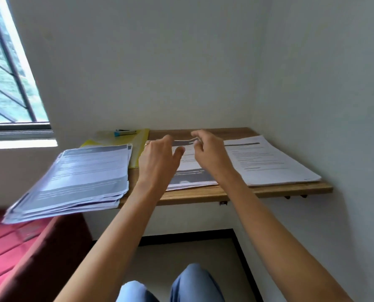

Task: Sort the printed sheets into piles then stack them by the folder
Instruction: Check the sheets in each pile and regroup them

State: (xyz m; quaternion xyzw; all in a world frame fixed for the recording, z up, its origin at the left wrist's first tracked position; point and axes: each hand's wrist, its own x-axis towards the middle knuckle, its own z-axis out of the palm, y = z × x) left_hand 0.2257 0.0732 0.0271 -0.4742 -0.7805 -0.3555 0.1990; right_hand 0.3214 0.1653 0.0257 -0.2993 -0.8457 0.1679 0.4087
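Note:
Three piles of printed sheets lie on a wooden wall desk (203, 194). The left pile (79, 177) hangs far over the desk's left edge. Both hands are above the middle pile (190, 175). My right hand (207, 153) has curled fingers pinching the raised far edge of the pile's top sheet (185, 142). My left hand (157, 158) hovers at the sheet's far left corner, fingers loosely bent and thumb spread out. The right pile (266, 162) lies flat near the right wall. A yellow folder (141, 138) sits at the back left, partly under the left pile.
A blue stapler-like object (125, 132) rests on the folder. Walls close the desk in at the back and right. A window is at the upper left and a red cushioned seat (11, 247) at the lower left. My knees show below the desk.

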